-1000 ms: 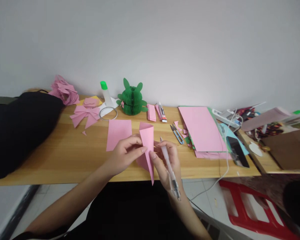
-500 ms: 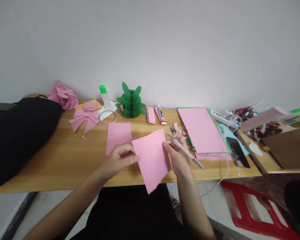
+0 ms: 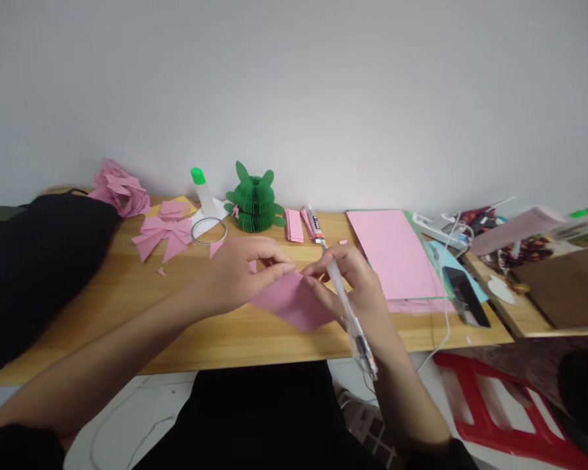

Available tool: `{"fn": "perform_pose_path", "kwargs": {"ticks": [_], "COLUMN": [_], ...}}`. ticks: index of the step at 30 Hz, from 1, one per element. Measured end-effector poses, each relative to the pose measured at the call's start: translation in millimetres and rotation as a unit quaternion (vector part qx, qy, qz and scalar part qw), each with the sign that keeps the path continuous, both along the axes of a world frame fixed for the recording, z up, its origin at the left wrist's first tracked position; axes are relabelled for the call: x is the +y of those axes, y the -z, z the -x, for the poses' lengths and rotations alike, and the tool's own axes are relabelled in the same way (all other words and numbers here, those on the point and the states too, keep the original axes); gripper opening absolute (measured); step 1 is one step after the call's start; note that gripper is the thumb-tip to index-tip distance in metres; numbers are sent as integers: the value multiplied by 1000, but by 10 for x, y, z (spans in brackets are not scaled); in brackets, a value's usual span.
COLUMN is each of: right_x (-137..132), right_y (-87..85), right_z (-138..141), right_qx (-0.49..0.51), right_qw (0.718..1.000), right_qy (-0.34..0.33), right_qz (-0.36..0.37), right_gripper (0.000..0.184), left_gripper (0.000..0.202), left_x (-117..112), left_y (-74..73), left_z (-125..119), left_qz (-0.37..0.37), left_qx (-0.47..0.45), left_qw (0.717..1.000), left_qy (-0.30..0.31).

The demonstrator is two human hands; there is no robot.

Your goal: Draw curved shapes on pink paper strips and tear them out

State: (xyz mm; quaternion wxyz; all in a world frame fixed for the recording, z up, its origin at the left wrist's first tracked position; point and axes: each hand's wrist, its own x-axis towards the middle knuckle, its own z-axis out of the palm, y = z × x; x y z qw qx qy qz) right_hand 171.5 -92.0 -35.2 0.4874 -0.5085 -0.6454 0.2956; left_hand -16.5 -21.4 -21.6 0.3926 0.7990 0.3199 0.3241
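A pink sheet of paper [image 3: 296,307] is held above the front of the table, tilted so that it looks foreshortened. My left hand [image 3: 247,271] pinches its far edge between thumb and fingers. Close beside it, the thumb and fingertips of my right hand [image 3: 353,284] grip the same edge. A pen [image 3: 345,297] with a clear barrel also lies between the right hand's fingers, pointing toward the wall. Behind the left hand, the second pink sheet seen on the table earlier is mostly covered; only small bits show.
Along the wall are a green paper honeycomb figure [image 3: 255,205], a glue bottle [image 3: 204,192], folded pink strips [image 3: 294,226] and a glue tube [image 3: 315,224]. A pink paper bow [image 3: 163,236] lies left. Stacked sheets [image 3: 396,254] and a phone [image 3: 465,297] lie right. A black bag [image 3: 49,261] covers the left end.
The pink sheet has tipped from facing me to nearly flat. Both hands have come together at its far edge, the left rising and moving right. The pen has turned steeper.
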Motion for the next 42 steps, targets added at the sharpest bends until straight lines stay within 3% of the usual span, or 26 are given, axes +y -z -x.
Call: {"fn": "perform_pose_path", "kwargs": {"ticks": [5,11,16,21,23,25,27,30,34,37,39,42], "right_x": [80,109,11,-139,-139,-98,-35,48,59,14,-15,-45], "right_y": [-54,-64,130,274,238,181,139,150,287,433,530,654], "right_z": [86,53,-351,-783,-714,-509,-265,-38,-81,-158,-153,-72], "right_qx": [51,59,37,-5,7,6,25,105,223,318,360,399], "right_qw": [998,998,997,982,984,992,999,993,969,935,913,890], "right_qy": [29,7,52,179,177,126,41,14,45,115,143,150], "right_qz": [-14,-8,34,53,20,-10,6,52,93,110,129,164], "right_gripper": [25,24,23,33,34,34,34,28,36,42,45,48], "left_gripper": [24,20,20,14,13,14,17,15,20,35,38,42], "left_x": [-14,9,105,162,143,109,82,95,189,177,89,-86], "left_y": [-26,-70,-136,-105,-74,-49,-26,51,372,716,890,989], "left_z": [-54,-8,322,581,492,317,143,49,213,289,256,126], "left_qz": [-45,-83,-159,-196,-159,-94,-42,15,170,330,349,364], "left_qx": [18,3,4,-10,-15,-7,-4,-33,-101,-223,-237,-233], "left_qw": [999,995,981,967,979,993,999,999,980,914,902,897], "left_qy": [-24,-58,-114,-161,-129,-64,-32,-28,-10,74,89,89]}}
